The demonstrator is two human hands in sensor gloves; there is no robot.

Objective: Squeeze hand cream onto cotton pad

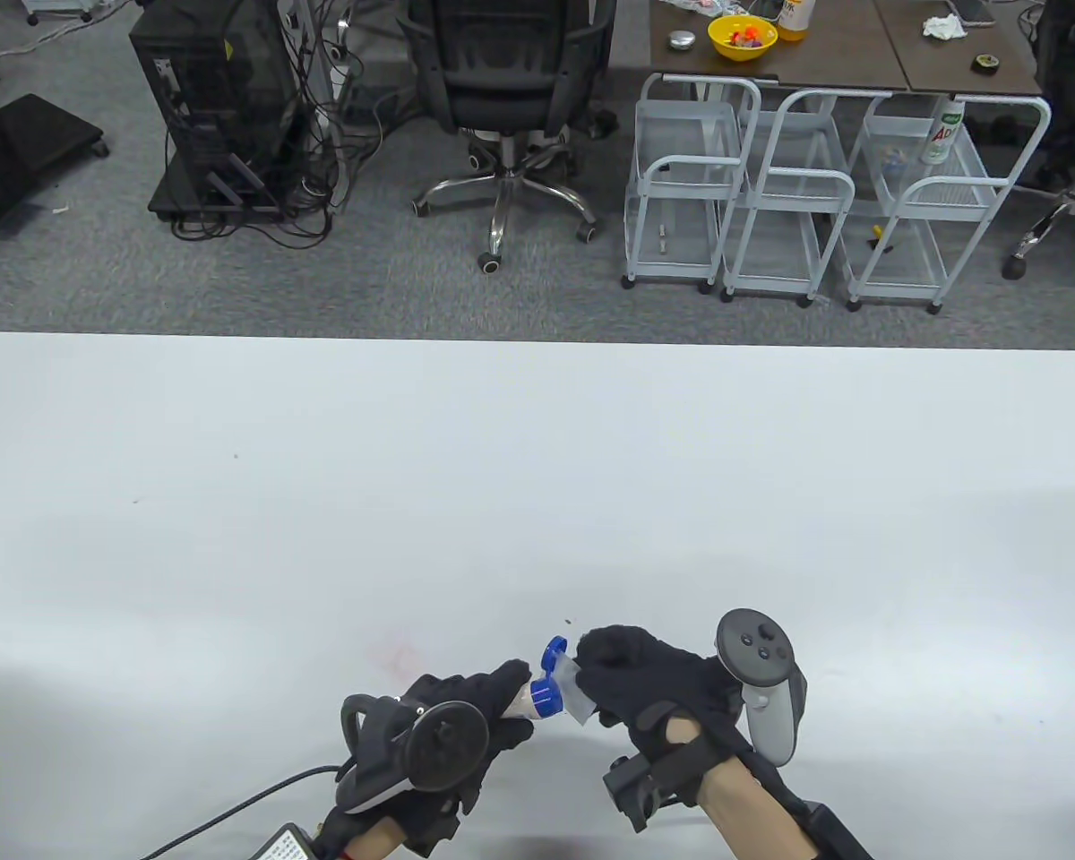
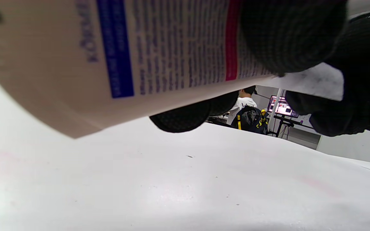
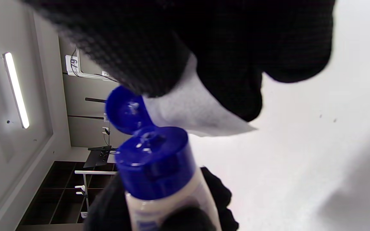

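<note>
Left hand [image 1: 466, 717] grips hand cream tube [image 1: 528, 699], flip cap [image 1: 553, 652] open, nozzle aimed at cotton pad [image 1: 580, 694] pinched in right hand [image 1: 649, 685], just above the table [image 1: 537, 466] near its front edge. Risk: pad is floppy, nozzle near its edge, so cream could miss onto glove or table.

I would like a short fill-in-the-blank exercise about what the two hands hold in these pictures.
1. The left hand holds the hand cream tube, whose flip cap is ____.
2. The cap's colour is ____.
3. The right hand holds the white ____ beside the tube's nozzle.

Missing words: open; blue; cotton pad
</note>
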